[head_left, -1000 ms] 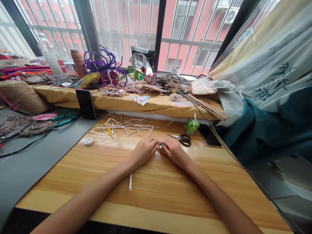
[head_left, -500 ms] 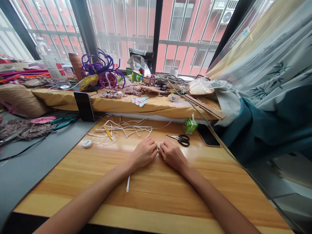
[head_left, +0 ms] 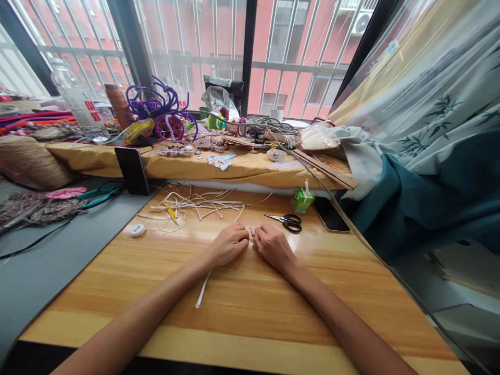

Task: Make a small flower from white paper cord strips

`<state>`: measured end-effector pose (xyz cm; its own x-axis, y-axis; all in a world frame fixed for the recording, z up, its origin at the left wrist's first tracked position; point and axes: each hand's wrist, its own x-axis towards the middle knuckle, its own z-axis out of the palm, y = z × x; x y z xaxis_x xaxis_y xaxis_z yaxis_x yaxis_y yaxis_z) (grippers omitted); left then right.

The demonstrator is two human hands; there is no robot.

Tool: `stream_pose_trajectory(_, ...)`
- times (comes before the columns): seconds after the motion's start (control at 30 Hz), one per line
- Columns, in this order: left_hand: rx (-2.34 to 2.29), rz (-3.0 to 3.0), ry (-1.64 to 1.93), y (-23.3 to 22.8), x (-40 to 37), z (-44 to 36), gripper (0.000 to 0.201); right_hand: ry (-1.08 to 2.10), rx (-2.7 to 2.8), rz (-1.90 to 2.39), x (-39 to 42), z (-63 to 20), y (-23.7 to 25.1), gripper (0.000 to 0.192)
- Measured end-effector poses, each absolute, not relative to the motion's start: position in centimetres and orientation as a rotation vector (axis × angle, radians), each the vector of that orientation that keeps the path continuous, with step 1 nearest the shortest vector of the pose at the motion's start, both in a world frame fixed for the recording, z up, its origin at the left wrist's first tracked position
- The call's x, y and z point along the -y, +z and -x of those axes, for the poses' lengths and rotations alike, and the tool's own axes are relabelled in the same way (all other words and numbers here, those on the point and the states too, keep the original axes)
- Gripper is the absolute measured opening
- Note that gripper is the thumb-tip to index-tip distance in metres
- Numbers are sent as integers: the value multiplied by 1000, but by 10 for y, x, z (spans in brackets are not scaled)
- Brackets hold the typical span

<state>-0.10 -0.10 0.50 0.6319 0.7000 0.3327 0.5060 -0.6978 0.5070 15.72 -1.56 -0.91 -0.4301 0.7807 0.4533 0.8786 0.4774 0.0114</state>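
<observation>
Curling the left hand (head_left: 230, 243) and right hand (head_left: 272, 246) inward over the table (head_left: 250, 307), fingertips just apart. Pinching a small pale piece (head_left: 251, 232) at the right fingertips, between the hands, too hidden to show its long axis; cannot make out the left's grip. Showing a white cord (head_left: 203, 289) from beneath the left wrist, pointing to 7 o'clock, long axis slanting 1 to 7; narrow, slightly bowed. Facing black-handled scissors (head_left: 285, 221) at 2 o'clock, loose white cords (head_left: 221, 204) at 10.
</observation>
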Motion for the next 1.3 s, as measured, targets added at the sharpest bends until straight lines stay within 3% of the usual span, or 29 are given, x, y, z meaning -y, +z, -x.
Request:
stream_pose_trajectory(0.47,-863,-2460,535,15,-12,15,20,-359,2340,1346,17,-155,-5,23)
stream_pose_trajectory(0.6,-1117,-2355,734,19,-15,25,27,-474,2414,1189,18,-156,-2,23)
stream_pose_trajectory(0.73,-1001,-2271,709,13,-13,21,27,-534,2431,1144,21,-156,0,22)
stream_pose_trajectory(1.1,-1083,-2103,728,3,-15,18,23,-164,2352,1188,19,-158,-2,19)
stream_pose_trajectory(1.3,-961,-2454,646,13,-14,25,22,-66,2277,1176,23,-170,2,28)
